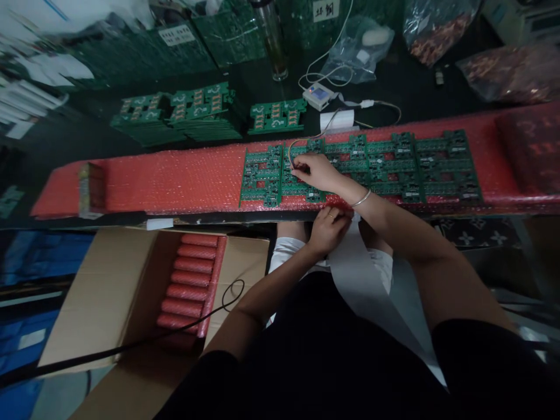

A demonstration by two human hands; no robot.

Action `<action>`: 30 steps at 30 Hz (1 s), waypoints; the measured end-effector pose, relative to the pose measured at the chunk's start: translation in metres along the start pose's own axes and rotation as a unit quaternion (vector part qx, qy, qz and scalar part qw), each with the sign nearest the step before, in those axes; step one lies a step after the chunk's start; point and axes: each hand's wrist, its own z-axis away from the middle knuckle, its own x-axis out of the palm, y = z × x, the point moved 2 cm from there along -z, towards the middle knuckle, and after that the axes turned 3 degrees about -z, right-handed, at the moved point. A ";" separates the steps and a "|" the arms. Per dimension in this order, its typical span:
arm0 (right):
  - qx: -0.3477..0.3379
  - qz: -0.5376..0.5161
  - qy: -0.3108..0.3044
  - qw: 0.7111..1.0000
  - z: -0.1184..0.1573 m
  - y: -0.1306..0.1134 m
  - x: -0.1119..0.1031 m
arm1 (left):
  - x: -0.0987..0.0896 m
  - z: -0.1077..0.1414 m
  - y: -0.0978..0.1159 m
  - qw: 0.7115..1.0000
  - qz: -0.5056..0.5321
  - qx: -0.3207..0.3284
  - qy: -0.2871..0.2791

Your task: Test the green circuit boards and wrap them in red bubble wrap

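Note:
My right hand (317, 172), with a bangle on its wrist, pinches the end of a thin cable (290, 150) over the second circuit board panel (286, 188) from the left. The cable's tip is hidden by my fingers. Several green panels lie side by side on red bubble wrap (196, 181). Below the table edge, my left hand (330, 230) has its fingers closed at the top of a long white paper strip (356, 262), which hangs across my lap. A small white device with a lit display (319, 95) stands behind the panels, with cables attached.
Stacks of green boards (201, 114) stand at the back left, with a smaller stack (277, 116) beside them. Behind are a glass bottle (273, 46) and bags of copper-coloured parts (437, 32). An open carton (98, 280) holding red rolls (192, 279) sits below left.

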 end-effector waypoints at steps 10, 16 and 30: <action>-0.002 0.008 0.005 1.000 0.001 0.001 0.002 | -0.021 0.003 0.014 0.999 0.027 -0.032 -0.002; -0.035 0.008 0.076 0.996 0.002 -0.005 -0.005 | -0.119 -0.020 -0.056 0.972 0.082 -0.172 0.137; 0.022 -0.038 0.188 0.981 0.004 0.011 -0.001 | -0.121 -0.102 -0.164 0.983 0.015 -0.177 -0.050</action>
